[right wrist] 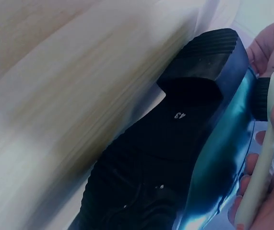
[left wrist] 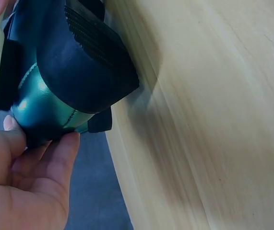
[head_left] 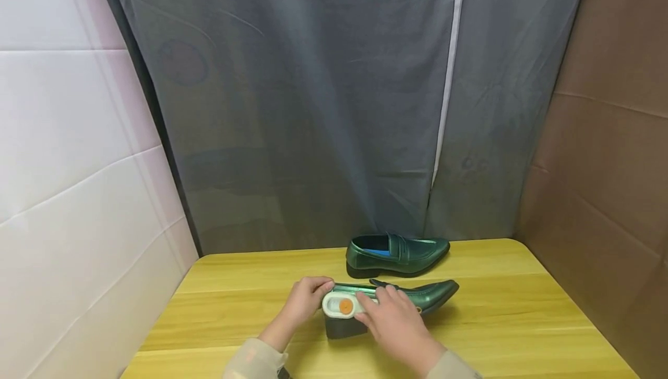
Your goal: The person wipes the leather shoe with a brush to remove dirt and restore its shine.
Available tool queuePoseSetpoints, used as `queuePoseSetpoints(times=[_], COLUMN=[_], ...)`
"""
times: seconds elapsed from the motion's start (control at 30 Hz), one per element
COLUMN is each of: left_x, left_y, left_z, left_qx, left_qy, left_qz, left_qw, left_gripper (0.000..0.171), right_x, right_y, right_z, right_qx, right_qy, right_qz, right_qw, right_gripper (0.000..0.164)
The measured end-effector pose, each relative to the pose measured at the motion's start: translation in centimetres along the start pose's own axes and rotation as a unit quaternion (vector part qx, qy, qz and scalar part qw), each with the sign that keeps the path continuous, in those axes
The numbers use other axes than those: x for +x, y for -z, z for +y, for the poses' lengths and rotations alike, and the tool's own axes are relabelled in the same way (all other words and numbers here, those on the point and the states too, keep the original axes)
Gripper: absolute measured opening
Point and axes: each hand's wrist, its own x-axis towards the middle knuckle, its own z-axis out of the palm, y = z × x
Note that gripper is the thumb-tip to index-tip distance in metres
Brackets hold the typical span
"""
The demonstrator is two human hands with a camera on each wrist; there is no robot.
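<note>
A dark green loafer [head_left: 435, 294] is held on its side edge above the tabletop, toe to the right. My left hand [head_left: 304, 299] pinches the back of it at the heel, thumb and fingers on the green leather in the left wrist view. In my right hand [head_left: 395, 320] is a white-handled brush [head_left: 330, 305] with an orange round spot. Its black bristles [right wrist: 261, 98] meet the side of the loafer near the heel. The black sole [right wrist: 137, 158] and block heel face the right wrist camera.
A matching green loafer [head_left: 423, 253] with a blue insole stands upright behind, at the table's back edge. The wood-grain table [head_left: 229, 303] is bordered by a grey curtain [head_left: 313, 135], a white panel [head_left: 83, 193] at left and a brown one [head_left: 600, 193] at right.
</note>
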Motion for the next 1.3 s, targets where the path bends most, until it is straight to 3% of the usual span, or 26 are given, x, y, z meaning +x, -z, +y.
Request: queuePoseSetpoints(times=[0.33,0.6,0.83,1.3], left_x=[0.2,0.3,0.3,0.5], left_y=[0.2,0.1,0.1,-0.1], left_z=[-0.3,-0.3,-0.3,-0.5], left_qx=[0.004,-0.008,-0.013,-0.014], left_qy=[0.006,0.005,0.011,0.015], left_qz=[0.009,0.004,-0.006,0.001], left_qw=[0.9999,1.0000,0.9998,0.9998], left_gripper=[0.023,0.022,0.022,0.020], right_x=[-1.2,-2.6,-3.5,-5.9], right_y=[0.3,0.5,0.7,1.2], right_z=[2.3,4.3,5.7,9.2], right_qx=[0.019,0.018,0.042,0.082], right_qy=[-0.050,-0.049,-0.065,-0.095], right_qz=[0.000,0.013,-0.010,0.025], right_qw=[0.999,0.999,0.997,0.992], right_gripper=[0.043,0.042,0.042,0.034])
